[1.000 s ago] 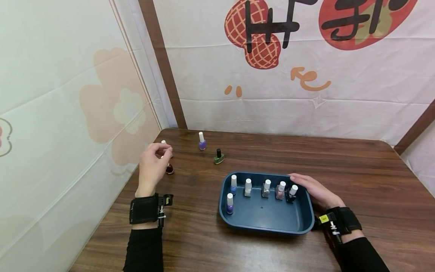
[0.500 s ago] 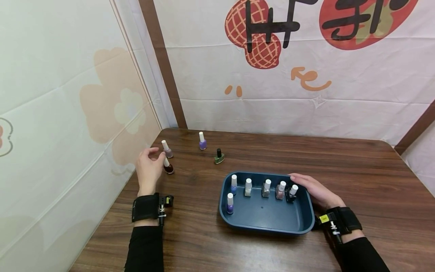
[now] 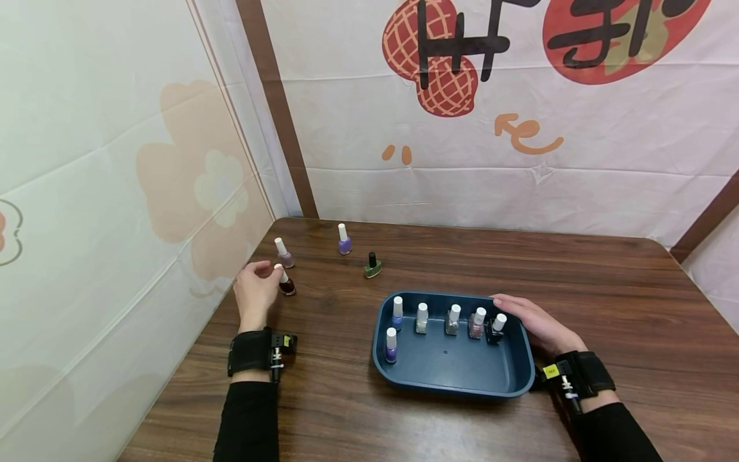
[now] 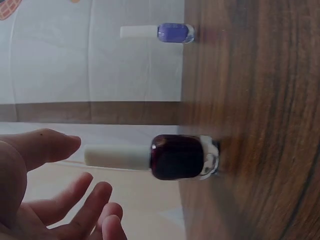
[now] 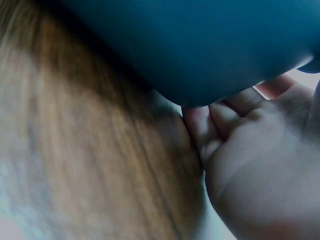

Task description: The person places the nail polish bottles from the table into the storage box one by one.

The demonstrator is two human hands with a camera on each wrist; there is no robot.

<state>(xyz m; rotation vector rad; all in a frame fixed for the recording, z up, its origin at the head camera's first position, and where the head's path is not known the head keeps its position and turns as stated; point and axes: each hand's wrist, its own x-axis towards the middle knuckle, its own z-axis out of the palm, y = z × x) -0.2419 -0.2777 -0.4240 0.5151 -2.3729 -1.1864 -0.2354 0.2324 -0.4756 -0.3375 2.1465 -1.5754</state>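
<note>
My left hand (image 3: 255, 294) is beside a dark red nail polish bottle (image 4: 177, 156) that stands upright on the table. In the left wrist view its thumb is close to the white cap (image 4: 117, 157), with a gap between, and the other fingers are spread below. Just behind stands a mauve nail polish bottle (image 3: 285, 253). My right hand (image 3: 534, 323) rests against the back right corner of a blue tray (image 3: 453, 375). In the right wrist view its fingers (image 5: 197, 125) touch the tray's outer wall. Several white-capped nail polish bottles stand inside, among them a purple one (image 3: 390, 346) at the left.
Farther back on the brown wooden table (image 3: 329, 359) stand a purple nail polish bottle (image 3: 344, 240) and a green one with a black cap (image 3: 372, 266). Printed white cloth (image 3: 346, 96) hangs behind the table and along its left side.
My left hand has drawn back toward me, leaving the mauve bottle uncovered, and its thumb is now beside the dark red bottle's cap. The right hand and the tray have stayed put.
</note>
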